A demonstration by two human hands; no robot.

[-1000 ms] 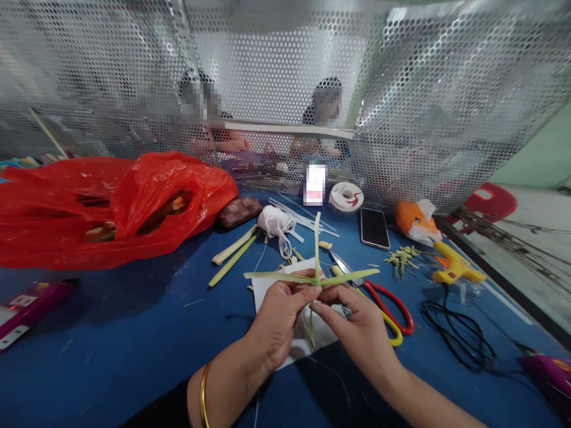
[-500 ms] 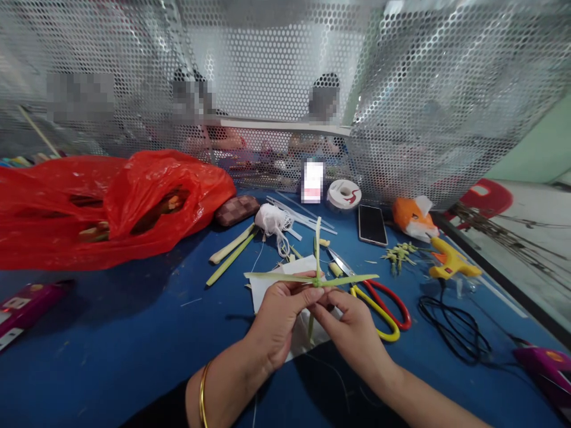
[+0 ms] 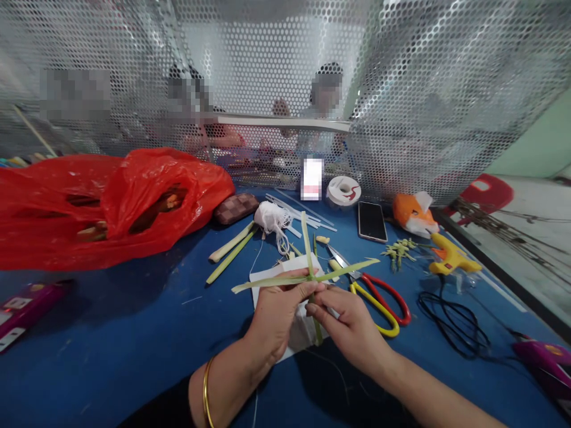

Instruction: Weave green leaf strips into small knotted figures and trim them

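Four ends of a pale-green leaf cross (image 3: 313, 277) are spread from one small centre, held up in both hands above a white sheet (image 3: 297, 342) on the blue tabletop (image 3: 134, 356). The centre is pinched between thumb and fingers by the left hand (image 3: 276, 315); the downward end appears to be nipped just below it by the right hand (image 3: 357, 315), though the contact there is partly hidden. If that end were pulled too hard, the thin leaf could be split or creased; if the left pinch were slackened, the crossing could be loosened. Were the hands lowered, the right-pointing end could be snagged on the scissors (image 3: 355, 275), over which it is seen to pass.
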